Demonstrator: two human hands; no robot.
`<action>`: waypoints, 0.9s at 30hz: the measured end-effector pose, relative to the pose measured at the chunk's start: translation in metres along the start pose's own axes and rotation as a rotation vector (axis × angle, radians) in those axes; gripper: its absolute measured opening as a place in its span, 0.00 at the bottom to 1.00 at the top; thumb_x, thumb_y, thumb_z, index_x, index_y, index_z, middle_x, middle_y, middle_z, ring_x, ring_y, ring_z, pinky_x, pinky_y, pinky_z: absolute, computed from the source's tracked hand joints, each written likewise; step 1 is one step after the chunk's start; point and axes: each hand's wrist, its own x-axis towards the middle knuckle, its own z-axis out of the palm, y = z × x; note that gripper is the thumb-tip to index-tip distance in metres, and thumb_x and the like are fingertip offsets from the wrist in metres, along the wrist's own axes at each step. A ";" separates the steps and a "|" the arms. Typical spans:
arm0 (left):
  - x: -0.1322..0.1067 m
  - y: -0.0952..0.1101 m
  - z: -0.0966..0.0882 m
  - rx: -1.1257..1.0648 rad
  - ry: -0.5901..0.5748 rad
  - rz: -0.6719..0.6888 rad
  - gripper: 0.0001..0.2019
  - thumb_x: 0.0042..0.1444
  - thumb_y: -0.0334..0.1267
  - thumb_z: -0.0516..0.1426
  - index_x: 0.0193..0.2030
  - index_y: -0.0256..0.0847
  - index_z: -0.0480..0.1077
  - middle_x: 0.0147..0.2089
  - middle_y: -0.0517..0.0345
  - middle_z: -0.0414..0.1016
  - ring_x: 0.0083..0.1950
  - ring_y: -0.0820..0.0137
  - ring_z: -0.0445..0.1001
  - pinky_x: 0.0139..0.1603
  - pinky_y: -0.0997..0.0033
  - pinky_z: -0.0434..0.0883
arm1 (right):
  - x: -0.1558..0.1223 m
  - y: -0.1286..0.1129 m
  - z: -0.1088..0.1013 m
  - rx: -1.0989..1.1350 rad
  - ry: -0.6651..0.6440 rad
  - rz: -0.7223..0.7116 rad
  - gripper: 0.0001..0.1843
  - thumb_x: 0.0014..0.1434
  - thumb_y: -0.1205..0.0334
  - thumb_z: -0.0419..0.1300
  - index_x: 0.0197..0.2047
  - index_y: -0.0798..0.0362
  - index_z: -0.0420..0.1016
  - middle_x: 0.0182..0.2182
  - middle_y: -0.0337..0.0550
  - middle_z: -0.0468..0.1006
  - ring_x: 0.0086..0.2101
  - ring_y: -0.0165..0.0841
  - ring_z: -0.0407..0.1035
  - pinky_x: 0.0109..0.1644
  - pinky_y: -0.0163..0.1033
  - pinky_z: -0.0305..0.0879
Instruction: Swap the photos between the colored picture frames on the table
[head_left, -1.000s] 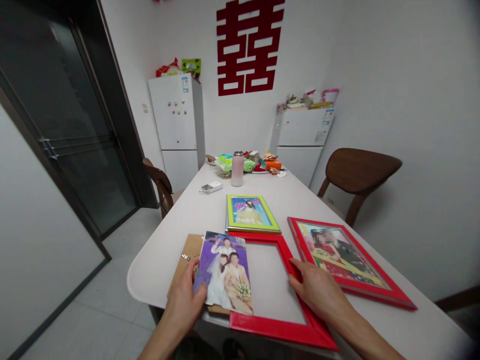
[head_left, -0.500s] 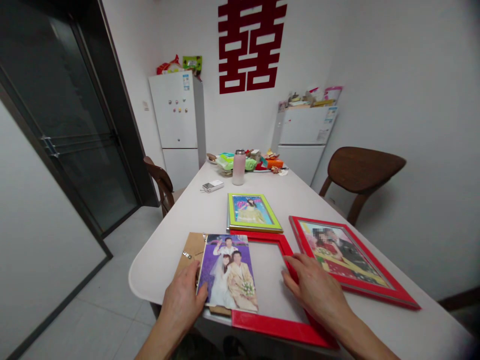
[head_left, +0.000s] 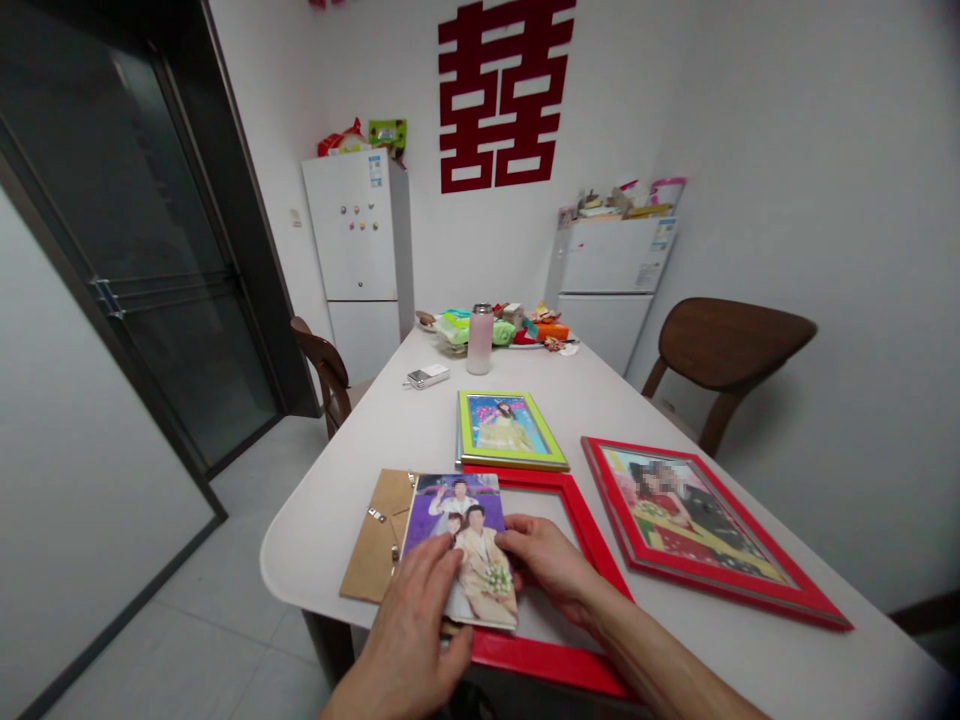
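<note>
My right hand (head_left: 547,565) is now off the red frame (head_left: 525,479), curling at the right edge of the photo (head_left: 465,530) (pinch or mere touch, I cannot tell). My left hand (head_left: 420,610) is lying flat and open on the photo, which is resting across frame and backing board (head_left: 375,545).

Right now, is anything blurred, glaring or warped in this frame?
Head view: even, soft indoor light, no hard glare on the white table; wide-angle bend bows the dark glass door at left; faces in the large red-framed photo are pixelated; the left hand near the bottom edge looks slightly soft.
</note>
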 end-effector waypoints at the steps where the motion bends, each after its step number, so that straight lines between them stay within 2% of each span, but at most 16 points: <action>1: 0.001 0.002 0.002 -0.004 -0.001 0.023 0.28 0.43 0.30 0.52 0.55 0.35 0.54 0.59 0.44 0.52 0.59 0.59 0.51 0.56 0.54 0.55 | -0.002 -0.006 0.003 0.031 0.020 -0.013 0.12 0.42 0.66 0.53 0.33 0.60 0.69 0.16 0.35 0.68 0.14 0.22 0.58 0.15 0.27 0.54; 4: 0.007 0.003 0.006 -0.021 0.083 0.081 0.29 0.42 0.24 0.48 0.56 0.32 0.53 0.60 0.43 0.51 0.60 0.59 0.49 0.57 0.53 0.53 | -0.015 -0.031 0.010 0.093 0.070 -0.115 0.12 0.43 0.66 0.54 0.34 0.58 0.69 0.17 0.34 0.68 0.16 0.22 0.59 0.16 0.26 0.55; 6: 0.013 0.004 0.005 -0.084 0.194 0.130 0.28 0.44 0.22 0.46 0.56 0.33 0.54 0.59 0.44 0.53 0.60 0.61 0.49 0.58 0.54 0.52 | -0.025 -0.046 0.014 0.131 0.051 -0.205 0.14 0.45 0.62 0.55 0.37 0.58 0.68 0.19 0.35 0.70 0.17 0.22 0.60 0.18 0.27 0.57; 8: 0.021 0.010 0.001 -0.223 0.322 0.121 0.25 0.48 0.23 0.45 0.56 0.36 0.55 0.58 0.48 0.57 0.59 0.64 0.53 0.58 0.59 0.54 | -0.032 -0.052 0.016 0.192 0.036 -0.255 0.19 0.46 0.57 0.56 0.41 0.58 0.67 0.24 0.39 0.72 0.20 0.24 0.63 0.22 0.30 0.60; 10: 0.028 0.021 -0.002 -0.447 0.444 -0.013 0.21 0.52 0.26 0.45 0.54 0.39 0.58 0.54 0.52 0.63 0.56 0.66 0.60 0.56 0.64 0.57 | -0.035 -0.047 0.017 0.242 0.086 -0.227 0.24 0.45 0.53 0.57 0.45 0.57 0.65 0.30 0.43 0.74 0.26 0.28 0.67 0.28 0.33 0.63; 13: 0.036 0.044 -0.001 -0.885 0.550 -0.294 0.15 0.55 0.35 0.47 0.49 0.38 0.64 0.49 0.52 0.68 0.52 0.65 0.65 0.52 0.66 0.61 | -0.032 -0.023 0.012 0.330 0.228 -0.070 0.27 0.44 0.53 0.59 0.47 0.56 0.63 0.34 0.46 0.74 0.30 0.31 0.69 0.31 0.35 0.65; 15: 0.039 0.056 0.004 -1.129 0.530 -0.386 0.16 0.53 0.39 0.50 0.47 0.36 0.65 0.48 0.51 0.70 0.51 0.63 0.65 0.52 0.66 0.62 | -0.028 -0.009 0.003 0.443 0.246 -0.054 0.23 0.45 0.56 0.58 0.45 0.55 0.63 0.34 0.47 0.75 0.31 0.32 0.70 0.32 0.36 0.66; 17: 0.040 0.060 0.011 -1.286 0.467 -0.411 0.17 0.50 0.40 0.52 0.47 0.36 0.65 0.46 0.51 0.71 0.50 0.62 0.66 0.51 0.65 0.62 | -0.027 -0.003 -0.010 0.534 0.252 -0.151 0.20 0.45 0.59 0.57 0.43 0.54 0.64 0.34 0.44 0.75 0.33 0.33 0.70 0.33 0.36 0.66; 19: 0.040 0.057 0.017 -1.382 0.406 -0.430 0.20 0.48 0.39 0.54 0.49 0.36 0.62 0.47 0.49 0.70 0.50 0.62 0.66 0.51 0.64 0.62 | -0.028 -0.005 -0.027 0.532 0.297 -0.220 0.18 0.45 0.63 0.55 0.43 0.51 0.65 0.34 0.42 0.76 0.33 0.33 0.70 0.33 0.35 0.67; 21: 0.038 0.049 0.021 -1.408 0.367 -0.447 0.25 0.47 0.38 0.55 0.53 0.36 0.58 0.50 0.47 0.67 0.51 0.61 0.65 0.51 0.63 0.61 | -0.032 -0.011 -0.043 0.464 0.327 -0.185 0.19 0.45 0.65 0.53 0.44 0.51 0.64 0.34 0.41 0.77 0.32 0.34 0.71 0.31 0.35 0.67; 23: 0.035 0.040 0.023 -1.298 0.311 -0.457 0.27 0.46 0.36 0.54 0.54 0.34 0.55 0.54 0.45 0.63 0.54 0.62 0.62 0.54 0.64 0.59 | -0.034 -0.016 -0.057 0.369 0.324 -0.103 0.21 0.45 0.68 0.52 0.45 0.52 0.64 0.31 0.41 0.77 0.30 0.34 0.71 0.29 0.35 0.66; 27: 0.026 0.033 0.019 -0.790 0.129 -0.424 0.25 0.46 0.32 0.52 0.54 0.34 0.58 0.56 0.46 0.60 0.57 0.62 0.57 0.58 0.62 0.53 | -0.033 -0.017 -0.069 0.160 0.293 -0.029 0.24 0.44 0.71 0.48 0.48 0.55 0.63 0.27 0.42 0.78 0.25 0.33 0.71 0.26 0.35 0.65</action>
